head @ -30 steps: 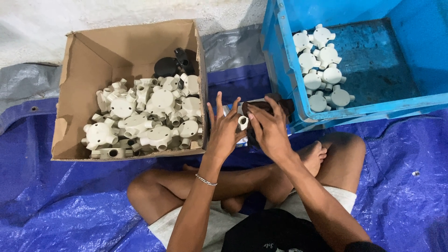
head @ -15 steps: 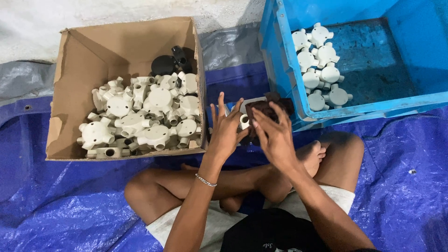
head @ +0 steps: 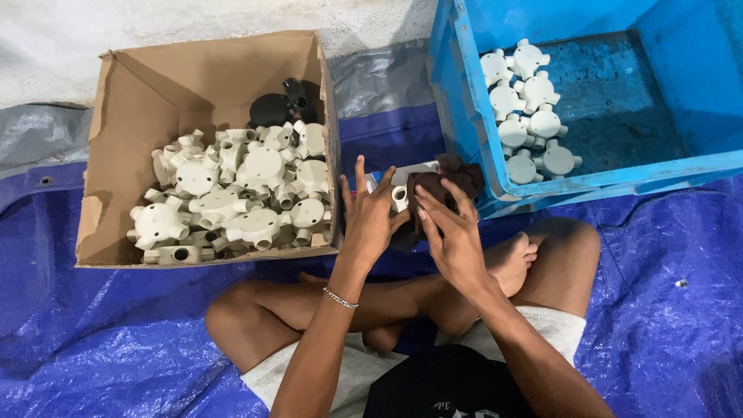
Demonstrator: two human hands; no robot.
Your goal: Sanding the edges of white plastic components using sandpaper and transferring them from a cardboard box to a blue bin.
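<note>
Sitting cross-legged on a blue tarpaulin (head: 93, 356), between two containers.

Item, left: cardboard box (head: 116, 162), open-topped, flaps standing up. Holding a heap of cream-white plastic conduit junction boxes (head: 240, 193) (round bodies with short pipe stubs), piled loosely across the lower part of the floor and reaching the right wall. Lying behind the heap, against the back right corner, a few black fittings (head: 282, 104) of similar kind.

Item, right: blue plastic crate (head: 464, 116), tilting slightly, near edge resting just beside the knees. Containing a smaller cluster of pale junction boxes (head: 522, 108), gathering along the left wall; remainder of the floor showing bare blue.

Item, centre: one white fitting (head: 398, 193), being held between the two containers, just in front of the crate's near-left corner. Left hand (head: 370, 217) gripping it from the left, fingers spreading upward and curling around its side (a thin bracelet showing at the wrist). Right hand (head: 453, 232) pressing a dark brown cloth (head: 441, 182) against the fitting, fingers extending flat over the cloth; cloth bunching above the fingertips and touching the crate's edge.

Lying beyond the box, grey sheeting (head: 46, 135) and a pale rough floor (head: 155, 23).
</note>
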